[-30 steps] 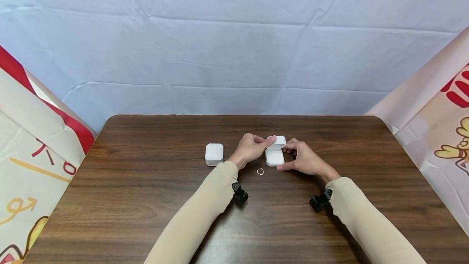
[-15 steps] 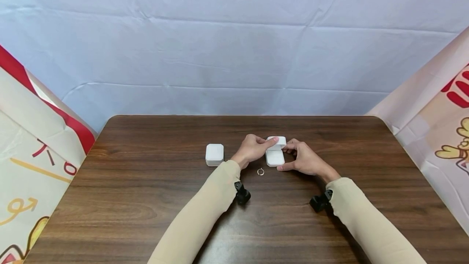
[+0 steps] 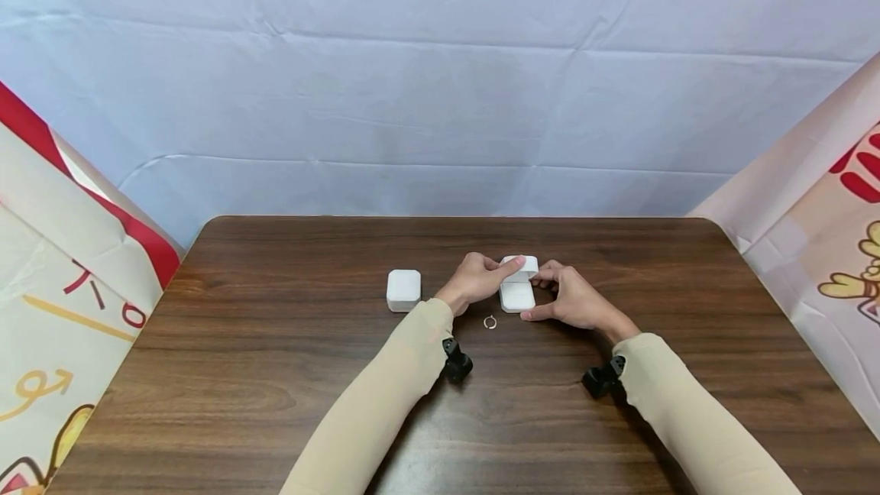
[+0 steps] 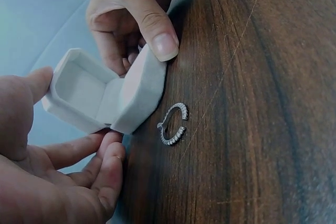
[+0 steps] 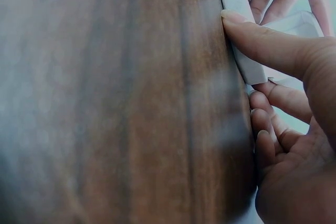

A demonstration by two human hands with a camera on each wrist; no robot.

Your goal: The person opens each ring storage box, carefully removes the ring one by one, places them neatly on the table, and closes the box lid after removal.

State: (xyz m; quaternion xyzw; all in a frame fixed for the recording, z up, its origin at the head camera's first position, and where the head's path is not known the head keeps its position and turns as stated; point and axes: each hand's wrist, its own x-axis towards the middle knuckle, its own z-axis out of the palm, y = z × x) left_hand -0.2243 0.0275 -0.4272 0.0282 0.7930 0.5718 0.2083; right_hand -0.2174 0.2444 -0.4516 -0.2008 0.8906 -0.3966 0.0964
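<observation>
A small white ring box (image 3: 517, 298) stands on the table with its lid raised. My left hand (image 3: 474, 281) grips the raised lid (image 4: 84, 87), thumb at its front edge and fingers behind it. On the other side my right hand (image 3: 577, 300) holds the base (image 4: 140, 95), its thumb at the front and its other fingers round the back near the hinge. No ring shows inside the box. In front of the box, a little left, a silver ring (image 4: 180, 107) set with small stones lies on the wood, with a gap in its band.
A second white box (image 3: 403, 290), closed, stands to the left of my left hand. The brown wooden table (image 3: 227, 373) runs up to a pale cloth backdrop (image 3: 440, 98). Printed cloths hang at both sides.
My left hand has shifted slightly to the right, its thumb farther across the lid. My right hand, the box and the ring hold their places.
</observation>
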